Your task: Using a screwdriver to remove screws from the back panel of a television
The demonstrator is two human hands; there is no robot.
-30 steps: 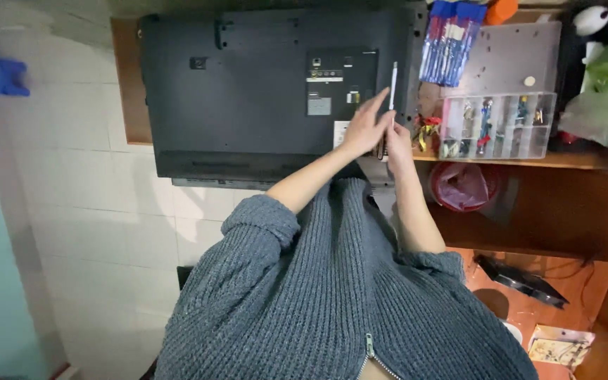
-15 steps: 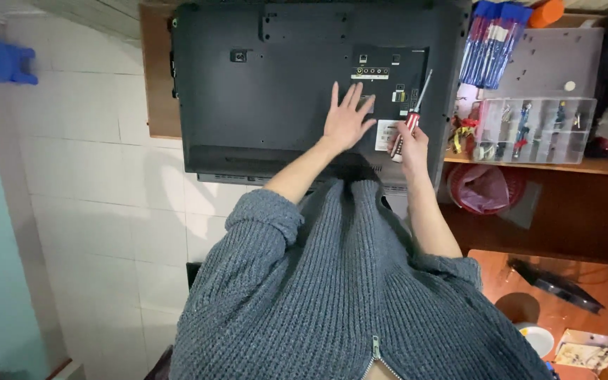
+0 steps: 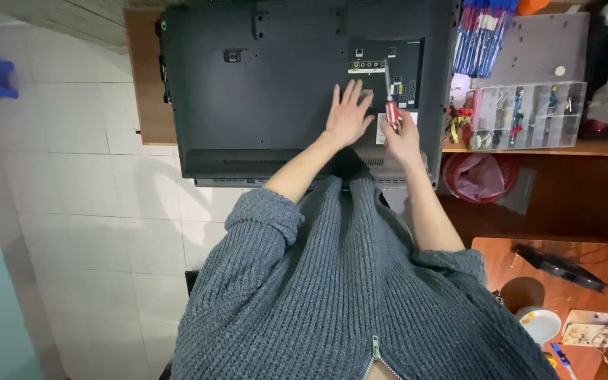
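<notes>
A large black flat screen (image 3: 269, 84) lies face down on a wooden desk (image 3: 142, 77), its back panel up. My left hand (image 3: 348, 112) rests flat on that back panel, fingers spread, just below the connector panel (image 3: 381, 60). My right hand (image 3: 401, 134) grips a red-handled screwdriver (image 3: 391, 105) whose metal shaft points at the back cover beside the connectors. Both grey knit sleeves are pushed up on my forearms.
A clear compartment box of small parts (image 3: 526, 116) and a bundle of blue pens (image 3: 483, 35) lie right of the screen. Below are a pink bag in a bin (image 3: 478, 176), a small white bowl (image 3: 540, 325) and a dark remote-like bar (image 3: 561, 266). White floor tiles lie left.
My left hand has spread flat and stayed on the back cover. My right hand has brought the screwdriver closer to the connector panel, and the view has shifted so the screen sits further right.
</notes>
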